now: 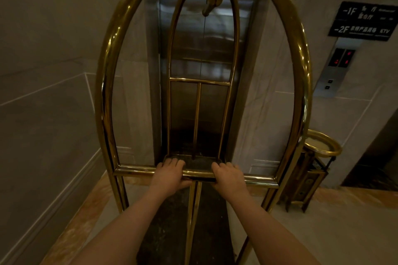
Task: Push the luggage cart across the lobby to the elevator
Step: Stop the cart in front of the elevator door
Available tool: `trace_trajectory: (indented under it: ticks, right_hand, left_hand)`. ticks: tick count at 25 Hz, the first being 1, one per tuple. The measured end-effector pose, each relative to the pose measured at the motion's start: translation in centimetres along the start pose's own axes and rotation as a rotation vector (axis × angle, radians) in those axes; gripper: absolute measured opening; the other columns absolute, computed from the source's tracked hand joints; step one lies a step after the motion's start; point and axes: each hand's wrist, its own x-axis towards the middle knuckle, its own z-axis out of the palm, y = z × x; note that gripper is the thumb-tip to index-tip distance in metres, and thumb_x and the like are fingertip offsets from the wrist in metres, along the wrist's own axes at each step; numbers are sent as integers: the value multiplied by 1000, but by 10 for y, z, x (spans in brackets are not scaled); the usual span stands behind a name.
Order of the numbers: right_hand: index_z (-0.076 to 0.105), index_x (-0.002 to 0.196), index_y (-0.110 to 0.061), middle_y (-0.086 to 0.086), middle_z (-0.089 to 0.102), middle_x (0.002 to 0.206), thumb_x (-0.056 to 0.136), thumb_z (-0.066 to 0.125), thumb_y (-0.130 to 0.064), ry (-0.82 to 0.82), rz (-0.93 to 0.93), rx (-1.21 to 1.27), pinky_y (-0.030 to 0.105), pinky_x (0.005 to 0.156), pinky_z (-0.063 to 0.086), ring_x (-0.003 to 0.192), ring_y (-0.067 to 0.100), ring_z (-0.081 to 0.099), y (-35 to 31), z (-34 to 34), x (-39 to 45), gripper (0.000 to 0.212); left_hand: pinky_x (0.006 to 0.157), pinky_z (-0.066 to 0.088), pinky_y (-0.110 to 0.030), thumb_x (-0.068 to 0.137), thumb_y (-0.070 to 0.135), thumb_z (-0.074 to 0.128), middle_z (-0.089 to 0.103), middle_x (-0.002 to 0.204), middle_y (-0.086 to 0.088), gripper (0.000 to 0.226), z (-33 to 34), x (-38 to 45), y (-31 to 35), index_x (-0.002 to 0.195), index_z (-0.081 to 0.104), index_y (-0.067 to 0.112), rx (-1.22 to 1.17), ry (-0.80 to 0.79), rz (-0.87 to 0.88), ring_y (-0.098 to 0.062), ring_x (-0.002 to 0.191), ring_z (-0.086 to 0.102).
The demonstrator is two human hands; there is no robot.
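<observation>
A brass luggage cart [105, 84] with a tall arched frame fills the middle of the view. Its dark carpeted deck carries no bags. My left hand [169, 175] and my right hand [229, 176] are both wrapped around the cart's horizontal brass crossbar [133, 171], close together near its middle. Straight ahead, seen through the arch, stand the steel elevator doors [185, 45], shut, with the cart's far end close to them.
The elevator call panel [335, 71] and black floor signs [366, 19] hang on the wall at right. A brass ashtray bin [312, 170] stands on the floor beside the cart's right side. A marble wall [43, 92] runs along the left.
</observation>
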Motion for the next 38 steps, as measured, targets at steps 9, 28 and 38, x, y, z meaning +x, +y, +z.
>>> trace_trajectory:
  ticks: [9, 28, 38]
  right_hand:
    - [53, 119, -22, -6, 50, 108, 86, 71, -34, 155, 304, 553, 29, 81, 50, 96, 9, 52, 23, -16, -29, 40]
    - [36, 125, -2, 24, 54, 118, 94, 57, -4, 760, 749, 718, 33, 76, 39, 104, 37, 57, 89, -109, -29, 37]
    - [35, 125, -3, 6, 46, 101, 96, 54, -5, 685, 720, 721, 35, 70, 42, 82, 17, 49, 96, -110, -25, 34]
  left_hand:
    - [94, 38, -53, 74, 6, 73, 47, 123, -27, 56, -98, -38, -63, 122, 44, 3, -315, 1060, -434, -42, 111, 45]
    - [87, 48, -60, 94, 3, 54, 51, 126, -28, 53, -109, -12, -112, 136, 22, 9, -750, 727, -544, -45, 111, 54]
    - [81, 47, -59, 95, 9, 53, 54, 122, -30, 47, -110, -6, -105, 132, 23, 13, -676, 741, -573, -49, 106, 56]
